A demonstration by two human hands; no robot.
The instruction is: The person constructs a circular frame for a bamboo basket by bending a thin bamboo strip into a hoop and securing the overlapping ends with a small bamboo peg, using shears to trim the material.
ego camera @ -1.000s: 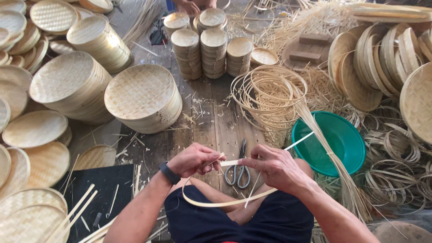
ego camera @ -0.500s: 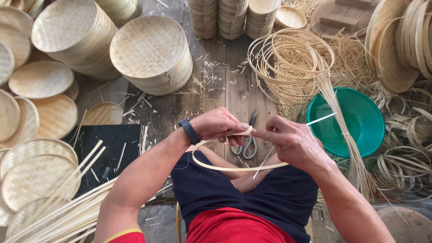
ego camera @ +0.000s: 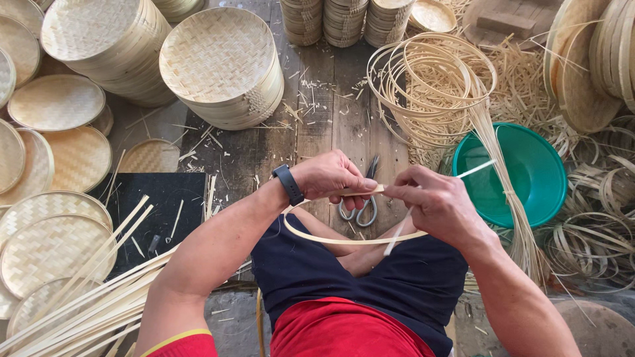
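Over my lap, my left hand [ego camera: 331,177] and right hand [ego camera: 433,201] pinch the bamboo hoop [ego camera: 350,239] where its ends overlap. Fingers hide the joint; my left hand half covers the scissors [ego camera: 360,208], and the thin strip [ego camera: 397,239] runs behind my right.

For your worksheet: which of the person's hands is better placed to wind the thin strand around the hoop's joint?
Probably the right hand: it pinches the thin strand beside the joint, while the left hand clamps the bamboo hoop.

A worn dark plank floor [ego camera: 331,112] carries stacked round woven bamboo trays [ego camera: 221,63] at eleven o'clock, coiled pale bamboo hoops [ego camera: 430,82] at one, a green plastic basin [ego camera: 529,172] at three, grey metal scissors [ego camera: 360,208] centrally.
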